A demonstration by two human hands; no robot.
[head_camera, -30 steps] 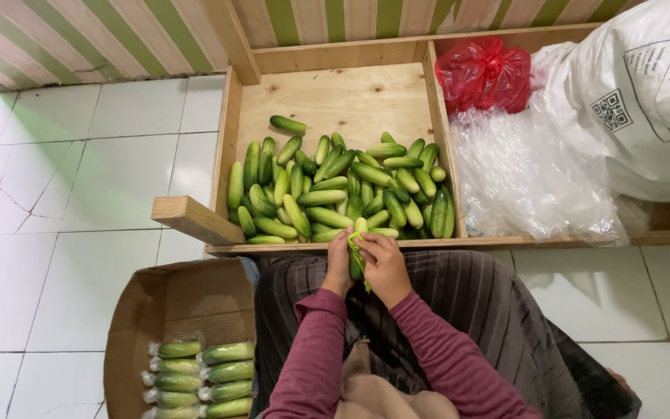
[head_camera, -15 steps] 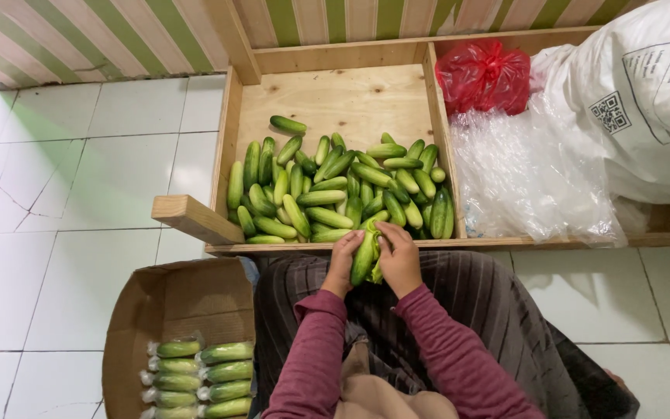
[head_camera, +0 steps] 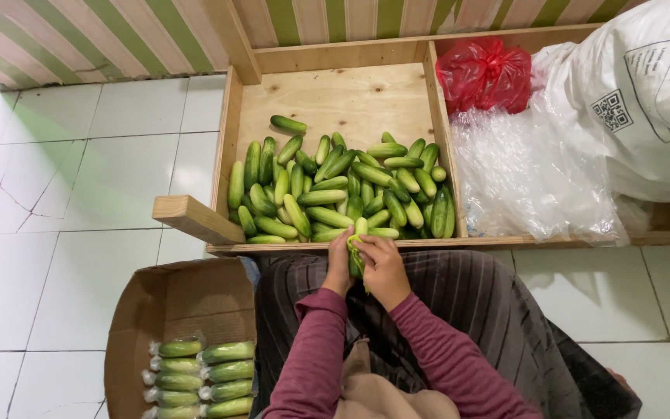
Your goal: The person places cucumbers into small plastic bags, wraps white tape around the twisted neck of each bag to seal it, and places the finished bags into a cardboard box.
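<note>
Both my hands are together over my lap, at the front edge of a wooden crate point(head_camera: 333, 97). My left hand point(head_camera: 339, 268) and my right hand point(head_camera: 385, 268) both grip one green cucumber point(head_camera: 357, 240) held upright between them, with thin clear film around its lower part. Its tip pokes up just in front of the crate's rim. The crate holds a pile of several loose cucumbers point(head_camera: 335, 194). My sleeves are dark red, and a striped grey skirt covers my knees.
A cardboard box point(head_camera: 172, 310) at my lower left holds several wrapped cucumbers point(head_camera: 199, 376) in rows. Clear plastic sheeting point(head_camera: 529, 174), a red bag point(head_camera: 484, 74) and a white sack point(head_camera: 645, 101) fill the crate's right compartment. White floor tiles lie to the left.
The cucumber shifts a little between my hands as my fingers work around it; my hands stay at the crate's front edge.
</note>
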